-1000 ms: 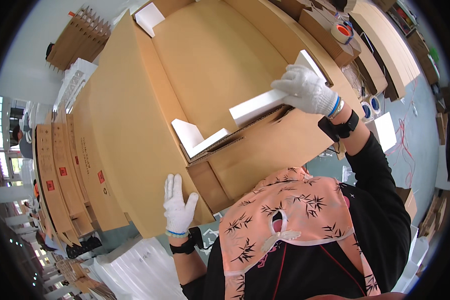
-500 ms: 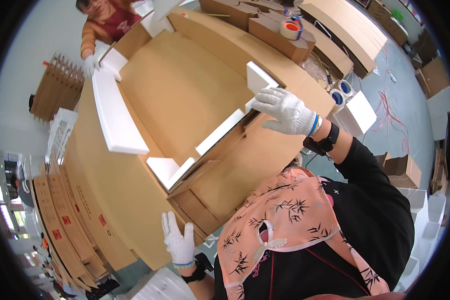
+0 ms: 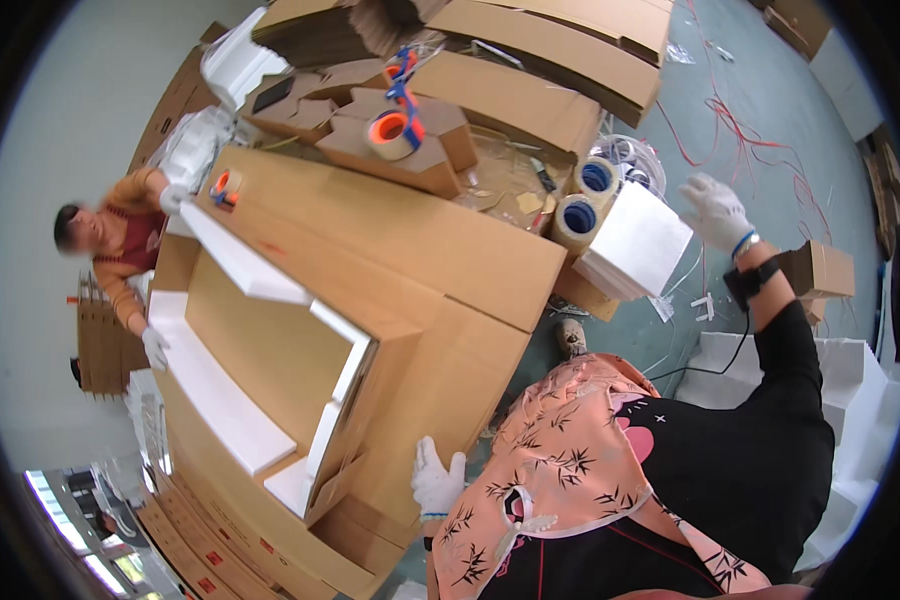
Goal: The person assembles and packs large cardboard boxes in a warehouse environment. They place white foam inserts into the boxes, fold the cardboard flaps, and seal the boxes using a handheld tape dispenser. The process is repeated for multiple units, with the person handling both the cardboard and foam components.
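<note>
Cardboard box [image 3: 260, 335], edged inside with white foam strips [image 3: 225, 395], is positioned beyond the left hand [image 3: 436, 480], held thumb-spread at the box flap [image 3: 420, 400]; the right hand [image 3: 716, 210] is raised beside a white block [image 3: 638, 238], fingers extended.

No words or numbers can be read clearly here. The stacked brown cartons [image 3: 182, 530] at the lower left carry small red labels [image 3: 213, 558] and, as it seems, a line of dark print [image 3: 235, 528], which is too small and blurred for reading. The person's black top [image 3: 730, 450] bears a small white cross-like mark [image 3: 660, 418].
</note>
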{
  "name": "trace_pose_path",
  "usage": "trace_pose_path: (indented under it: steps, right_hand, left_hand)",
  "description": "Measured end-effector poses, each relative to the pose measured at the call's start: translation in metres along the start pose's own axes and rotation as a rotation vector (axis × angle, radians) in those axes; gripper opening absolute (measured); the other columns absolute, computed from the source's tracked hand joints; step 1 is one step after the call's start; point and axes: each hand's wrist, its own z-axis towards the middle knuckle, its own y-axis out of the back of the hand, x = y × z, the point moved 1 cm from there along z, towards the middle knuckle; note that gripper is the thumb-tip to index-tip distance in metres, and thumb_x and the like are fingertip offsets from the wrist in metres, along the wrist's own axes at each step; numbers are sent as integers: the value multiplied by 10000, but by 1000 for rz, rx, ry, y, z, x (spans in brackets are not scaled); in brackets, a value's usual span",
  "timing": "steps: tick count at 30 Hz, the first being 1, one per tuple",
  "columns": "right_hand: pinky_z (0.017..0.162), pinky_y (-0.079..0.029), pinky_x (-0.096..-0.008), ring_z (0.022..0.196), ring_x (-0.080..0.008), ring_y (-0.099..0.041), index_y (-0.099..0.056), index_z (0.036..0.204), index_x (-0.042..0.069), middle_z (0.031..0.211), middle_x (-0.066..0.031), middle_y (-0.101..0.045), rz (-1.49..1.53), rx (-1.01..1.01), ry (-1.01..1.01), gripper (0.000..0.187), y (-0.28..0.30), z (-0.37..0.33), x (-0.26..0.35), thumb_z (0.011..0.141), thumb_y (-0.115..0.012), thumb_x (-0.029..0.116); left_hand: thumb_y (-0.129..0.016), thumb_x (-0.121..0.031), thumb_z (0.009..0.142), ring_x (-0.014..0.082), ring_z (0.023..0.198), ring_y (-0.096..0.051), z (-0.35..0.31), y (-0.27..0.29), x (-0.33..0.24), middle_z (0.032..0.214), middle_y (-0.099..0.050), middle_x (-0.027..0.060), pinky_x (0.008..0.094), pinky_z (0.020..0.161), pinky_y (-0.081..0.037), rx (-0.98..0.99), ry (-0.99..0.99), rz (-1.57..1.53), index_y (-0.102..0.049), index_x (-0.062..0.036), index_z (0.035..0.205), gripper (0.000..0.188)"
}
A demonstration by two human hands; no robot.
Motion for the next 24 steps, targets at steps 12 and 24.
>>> trace_pose_path:
  steps: [12,24]
  right_hand:
    - [994,-488,-450,1200,-346,-566,-581,1282,62,1243,-184,-590,-87,123,-360,598,-63,210,-157,864,-677,478]
    - [970,-497,-403,1182,-318,-567,-544,1263,47,1222,-149,-582,-66,-48,-221,467,-122,258,-135,852,-689,215]
  left_hand:
    - [-711,-691,751,521,1518,-106,49,-27,-66,1614,-51,395,503,1220,-232,323,342,395,3,-53,1619,1293]
    - [-714,-713,744,544,1510,-81,62,-18,-90,1585,-11,442,505,1220,-208,370,429,370,56,-46,1610,1336]
